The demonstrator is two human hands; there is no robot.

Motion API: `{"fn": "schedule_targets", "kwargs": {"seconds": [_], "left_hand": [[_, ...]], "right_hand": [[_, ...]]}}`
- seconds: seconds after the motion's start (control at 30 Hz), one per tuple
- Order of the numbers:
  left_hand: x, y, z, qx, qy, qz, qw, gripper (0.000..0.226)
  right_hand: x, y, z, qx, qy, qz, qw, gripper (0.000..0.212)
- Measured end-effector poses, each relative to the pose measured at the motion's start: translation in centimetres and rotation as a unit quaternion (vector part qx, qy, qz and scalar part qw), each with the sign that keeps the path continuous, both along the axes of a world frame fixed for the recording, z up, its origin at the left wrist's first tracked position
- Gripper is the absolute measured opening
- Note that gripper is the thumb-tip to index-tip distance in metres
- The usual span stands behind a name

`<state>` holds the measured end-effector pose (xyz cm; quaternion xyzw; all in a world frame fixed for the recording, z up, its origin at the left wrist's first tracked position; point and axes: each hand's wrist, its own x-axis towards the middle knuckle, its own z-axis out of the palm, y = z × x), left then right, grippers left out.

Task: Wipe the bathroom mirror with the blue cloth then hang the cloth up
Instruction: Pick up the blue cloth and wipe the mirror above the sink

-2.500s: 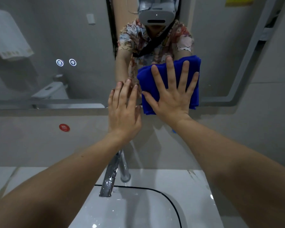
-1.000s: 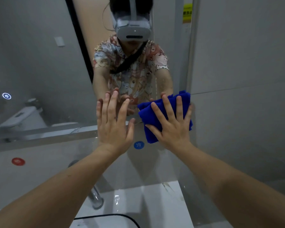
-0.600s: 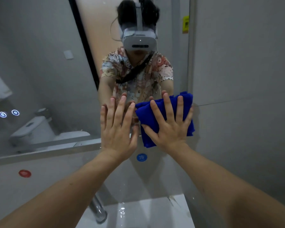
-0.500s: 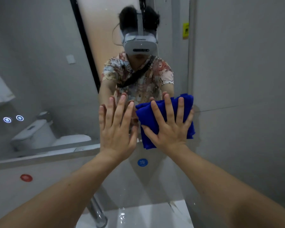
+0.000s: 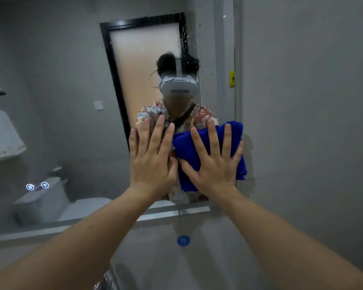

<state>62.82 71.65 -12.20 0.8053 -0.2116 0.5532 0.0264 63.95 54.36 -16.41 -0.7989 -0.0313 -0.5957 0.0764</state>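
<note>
The bathroom mirror (image 5: pixel 71 101) fills the left and middle of the view, its right edge running down near the centre right. A folded blue cloth (image 5: pixel 186 143) lies flat against the glass near that right edge. My right hand (image 5: pixel 214 162) presses on the cloth with fingers spread and straight. My left hand (image 5: pixel 153 160) lies flat on the bare glass just left of the cloth, fingers straight, thumb close to the right thumb. Dark specks dot the glass above the hands.
A grey tiled wall (image 5: pixel 302 122) stands right of the mirror. Below the mirror's lower edge is wall with a blue round sticker (image 5: pixel 183 240). The faucet top (image 5: pixel 105 279) shows at the bottom. Two lit touch buttons (image 5: pixel 37 186) glow low left on the mirror.
Both hands and the cloth have slid up the mirror from its lower edge. The view has tilted upward, so the sink has left the frame and the reflected door top shows.
</note>
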Motion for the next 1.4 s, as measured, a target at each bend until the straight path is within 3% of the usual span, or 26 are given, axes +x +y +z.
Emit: {"fn": "schedule_targets", "kwargs": {"seconds": [0.5, 0.9, 1.4], "left_hand": [[-0.3, 0.0, 14.6, -0.023, -0.007, 0.022, 0.999, 0.065], [0.8, 1.2, 23.2, -0.04, -0.024, 0.052, 0.998, 0.068], [1.7, 0.5, 33.7, -0.029, -0.073, 0.037, 0.996, 0.061]], "right_hand": [[0.3, 0.4, 14.3, 0.006, 0.0, 0.001, 1.0, 0.085], [0.4, 0.7, 25.1, 0.023, 0.013, -0.007, 1.0, 0.084], [0.5, 0.8, 38.7, 0.022, -0.035, -0.012, 0.999, 0.079]]}}
